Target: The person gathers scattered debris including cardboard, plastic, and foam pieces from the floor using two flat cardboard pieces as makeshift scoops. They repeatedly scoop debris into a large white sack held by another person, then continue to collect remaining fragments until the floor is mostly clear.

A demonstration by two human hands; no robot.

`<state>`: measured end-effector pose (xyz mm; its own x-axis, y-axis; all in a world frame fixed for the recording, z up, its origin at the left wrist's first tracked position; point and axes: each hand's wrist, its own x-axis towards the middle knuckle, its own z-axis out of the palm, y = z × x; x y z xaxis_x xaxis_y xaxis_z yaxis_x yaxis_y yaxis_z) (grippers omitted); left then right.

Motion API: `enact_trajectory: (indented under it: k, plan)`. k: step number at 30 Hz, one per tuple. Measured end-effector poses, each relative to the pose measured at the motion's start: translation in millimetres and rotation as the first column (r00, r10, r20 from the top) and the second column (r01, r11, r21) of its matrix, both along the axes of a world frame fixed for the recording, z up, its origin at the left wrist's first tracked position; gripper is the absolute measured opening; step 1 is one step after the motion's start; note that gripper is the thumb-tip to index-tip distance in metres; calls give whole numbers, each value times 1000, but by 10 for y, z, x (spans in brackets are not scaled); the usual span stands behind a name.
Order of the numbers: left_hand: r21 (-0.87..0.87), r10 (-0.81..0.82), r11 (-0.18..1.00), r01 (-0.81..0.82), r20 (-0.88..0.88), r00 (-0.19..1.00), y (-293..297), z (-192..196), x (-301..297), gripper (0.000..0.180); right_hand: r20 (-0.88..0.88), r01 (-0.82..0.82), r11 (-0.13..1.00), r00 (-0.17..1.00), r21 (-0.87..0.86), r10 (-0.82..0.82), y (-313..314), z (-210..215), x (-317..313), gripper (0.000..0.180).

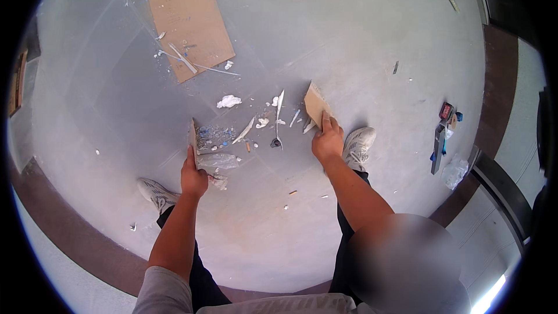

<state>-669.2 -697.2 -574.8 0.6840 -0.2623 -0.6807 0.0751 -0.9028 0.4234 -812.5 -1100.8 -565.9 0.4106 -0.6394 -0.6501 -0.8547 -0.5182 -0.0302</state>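
Observation:
My left hand (193,177) is closed round the lower end of a narrow cardboard piece (193,134), which stands on edge against the floor. Just right of that piece lie a heap of small grey and blue debris (216,137) and a crumpled clear plastic bag (218,160). My right hand (329,139) grips a second cardboard piece (316,103), tilted with its broad side showing. Between my hands are scattered white scraps (244,130), a long white strip (280,107) and a crumpled white wad (229,101).
A large flat cardboard sheet (192,20) lies far left with thin strips (183,58) on its near end. At the right are a red-and-black object (446,110), a grey bar (437,150) and a clear plastic bag (455,171). My shoes (358,146) flank the litter.

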Motion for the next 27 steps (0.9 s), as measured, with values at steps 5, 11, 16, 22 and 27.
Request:
enact_trajectory:
  k: [5, 11, 16, 22, 27]
  plan:
    - [-41, 94, 994, -98, -91, 991, -580, 90, -53, 93, 144, 29, 994, 989, 107, -45, 1159, 49, 276, 70]
    - [-60, 43, 997, -47, -68, 997, -922, 212, 86, 89, 321, -68, 989, 947, 130, 23, 1498, 320, 730, 63]
    - [90, 17, 996, -28, 121, 992, -701, 194, 748, 85, 308, -46, 994, 949, -95, 73, 751, -6, 1397, 60]
    - [226, -188, 954, 196, -59, 980, -815, 166, 927, 84, 183, -326, 945, 927, -38, 327, 1223, 68, 1254, 62]
    - [156, -119, 980, 127, -56, 991, -440, 406, 588, 84, 306, -276, 960, 910, -53, 279, 754, 141, 891, 64]
